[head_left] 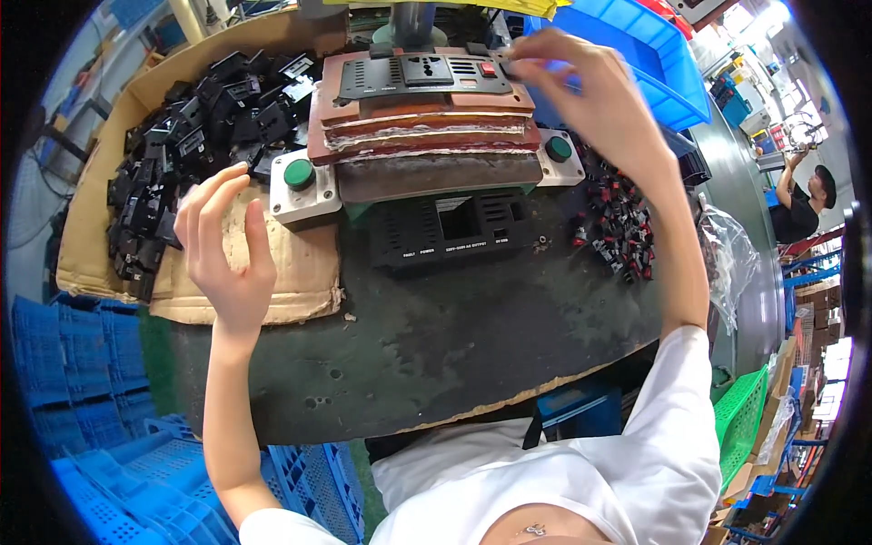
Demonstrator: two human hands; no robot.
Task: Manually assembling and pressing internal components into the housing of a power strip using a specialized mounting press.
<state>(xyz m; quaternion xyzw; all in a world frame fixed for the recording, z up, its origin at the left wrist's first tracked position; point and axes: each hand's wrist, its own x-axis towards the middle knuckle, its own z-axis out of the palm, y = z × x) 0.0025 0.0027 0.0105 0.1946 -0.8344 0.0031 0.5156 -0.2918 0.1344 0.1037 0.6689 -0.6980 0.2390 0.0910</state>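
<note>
A black plastic panel (454,75) with slots, a black socket (426,70) and a red rocker switch (488,69) lies on a layered reddish-brown block (431,127). Over the panel's right end arches my right hand (595,95), slightly blurred, its fingers bent and apart; whether the fingertips touch the panel I cannot tell. My left hand (227,250) is raised, empty, with fingers spread, beside the left green push button (299,173). The right green push button (558,149) sits below my right hand. In front of the block rests a second black panel (409,232) with a square opening.
At left, a cardboard box (100,195) holds a heap of black sockets (195,136). Small red-and-black switches (618,218) lie piled at right. A blue bin (668,68) stands behind them. Blue crates (136,472) and a green basket (740,422) flank me. Another person (804,204) is far right.
</note>
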